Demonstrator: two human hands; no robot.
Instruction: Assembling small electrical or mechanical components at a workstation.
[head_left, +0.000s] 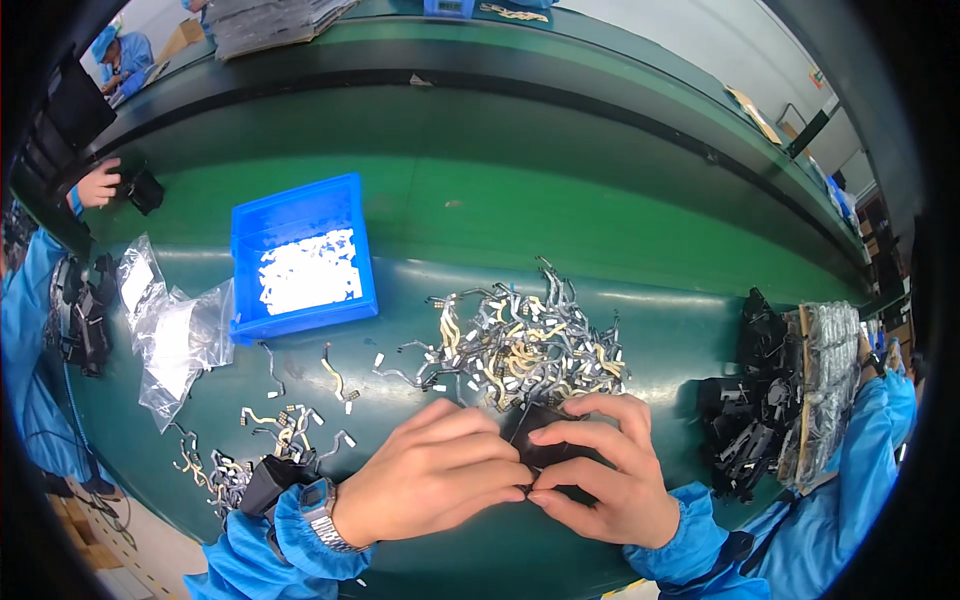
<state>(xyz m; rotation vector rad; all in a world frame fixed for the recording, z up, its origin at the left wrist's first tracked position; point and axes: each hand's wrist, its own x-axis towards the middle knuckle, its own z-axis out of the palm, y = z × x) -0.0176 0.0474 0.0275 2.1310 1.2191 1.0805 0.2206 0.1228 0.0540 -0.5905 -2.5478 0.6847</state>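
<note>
L hand (435, 480) + R hand (600, 470) pinch black part (545, 440) by flex-strip pile (520, 345).

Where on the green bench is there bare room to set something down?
Bare: the green bench beyond the blue plastic bin and tangled pile of grey and yellow cable parts. Crowded: around both hands, the clear plastic bags at left, and the black plastic parts at right.

Blue bin (245, 262) of white pieces (308, 270), green table (560, 210), black part (545, 440).
</note>
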